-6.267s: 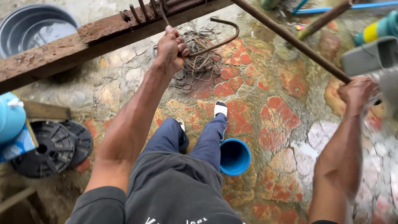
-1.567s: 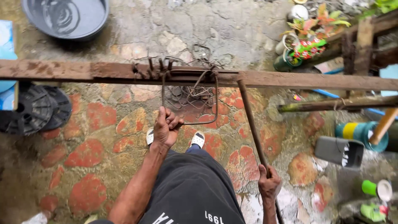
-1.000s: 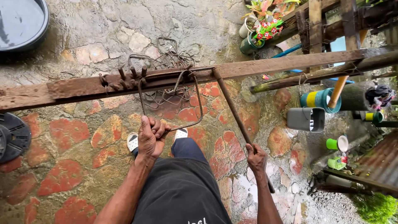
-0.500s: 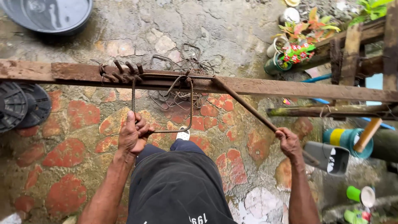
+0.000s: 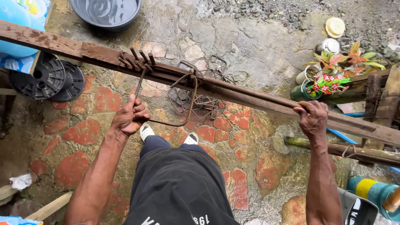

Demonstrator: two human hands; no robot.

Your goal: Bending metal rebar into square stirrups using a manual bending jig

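Note:
A long rusty steel beam (image 5: 254, 100) crosses the view from upper left to right, with several upright pegs (image 5: 135, 61) on it. A thin steel rod (image 5: 189, 109), bent into an open rectangular loop, hangs from the pegs toward me. My left hand (image 5: 130, 116) grips the loop's near left corner. My right hand (image 5: 311, 118) is closed around a long lever bar that lies flat along the beam's near edge. My legs in dark trousers and white shoes stand below the loop.
A tangle of wire (image 5: 208, 98) lies on the wet stone floor behind the beam. A dark basin of water (image 5: 106, 11) sits at top, black spools (image 5: 46, 77) at left, potted flowers (image 5: 333, 81) and a wooden pole (image 5: 354, 152) at right.
My right hand has swung the lever bar away from me until it lies along the beam. My left hand has kept its hold on the bent rod.

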